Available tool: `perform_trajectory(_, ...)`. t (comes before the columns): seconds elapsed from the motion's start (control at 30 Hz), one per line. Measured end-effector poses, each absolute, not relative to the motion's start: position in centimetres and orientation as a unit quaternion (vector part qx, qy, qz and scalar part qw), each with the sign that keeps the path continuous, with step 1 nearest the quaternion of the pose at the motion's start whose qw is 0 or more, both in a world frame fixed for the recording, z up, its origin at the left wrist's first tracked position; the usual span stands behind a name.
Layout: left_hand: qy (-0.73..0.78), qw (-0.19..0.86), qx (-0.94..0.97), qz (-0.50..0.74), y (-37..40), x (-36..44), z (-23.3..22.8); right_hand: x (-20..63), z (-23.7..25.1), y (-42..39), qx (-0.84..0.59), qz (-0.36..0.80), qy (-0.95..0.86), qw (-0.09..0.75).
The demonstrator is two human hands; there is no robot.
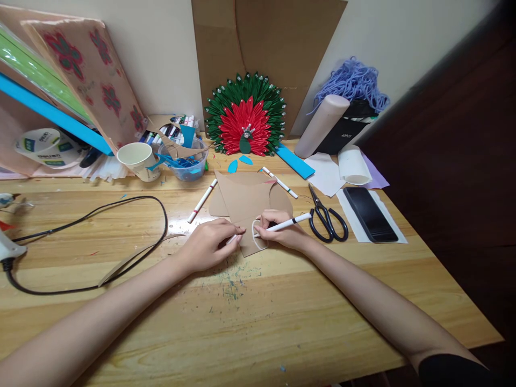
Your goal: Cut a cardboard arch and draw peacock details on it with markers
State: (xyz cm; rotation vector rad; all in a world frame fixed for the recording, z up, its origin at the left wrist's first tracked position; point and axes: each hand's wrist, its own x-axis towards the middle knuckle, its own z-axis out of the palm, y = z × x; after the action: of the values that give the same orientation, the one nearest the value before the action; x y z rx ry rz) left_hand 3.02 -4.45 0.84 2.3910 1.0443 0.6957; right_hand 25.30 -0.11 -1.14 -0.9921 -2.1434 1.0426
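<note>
My right hand [278, 228] grips a white marker [292, 222] with a black band, its tip low against the brown cardboard [250, 199]. Around that tip runs a curved white outline [260, 247] on the cardboard's near corner, partly covered by my fingers. My left hand [212, 242] rests at the cardboard's left edge, with a small white piece [231, 239] pinched between thumb and fingers. Capped markers lie on either side: one with a red band [202, 201], one with a green band [280, 183].
Black-handled scissors [325, 217] and a phone [370, 214] lie right. Behind stands a red-and-green peacock craft [245, 121] against a cardboard sheet [274, 43]. A paper cup [137, 161] and a tub of scraps [187, 167] stand back left. A black cable [165, 215] loops left.
</note>
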Motion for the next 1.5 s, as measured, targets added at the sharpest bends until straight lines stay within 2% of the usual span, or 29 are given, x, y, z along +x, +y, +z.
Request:
perform_trajectory(0.33,0.378,0.217,0.864,0.252,-4.4,3.0,0.8,25.4,-0.7,-0.2,-0.368,0.378,-0.815,0.242)
perform_trajectory(0.8,0.38,0.228,0.86,0.253,-4.5,3.0,0.7,25.3,-0.7,-0.2,-0.347,0.394,-0.816,0.241)
perform_trajectory(0.93,0.38,0.225,0.862,0.248,-4.5,3.0,0.8,25.7,-1.0,-0.1,-0.362,0.47,-0.765,0.251)
perform_trajectory(1.1,0.376,0.217,0.865,0.251,-4.6,3.0,0.9,26.1,-1.6,0.5,-0.368,0.62,-0.604,0.339)
perform_trajectory(1.2,0.38,0.211,0.862,0.26,-4.6,2.9,1.0,25.8,-1.3,0.4,-0.342,0.665,-0.562,0.354)
perform_trajectory(1.37,0.382,0.203,0.859,0.276,-4.7,2.9,1.0,25.3,-0.3,-0.6,-0.32,0.692,-0.546,0.349)
perform_trajectory(1.5,0.385,0.2,0.861,0.267,-4.7,2.9,1.0,25.2,-0.3,-1.4,-0.358,0.636,-0.582,0.358)
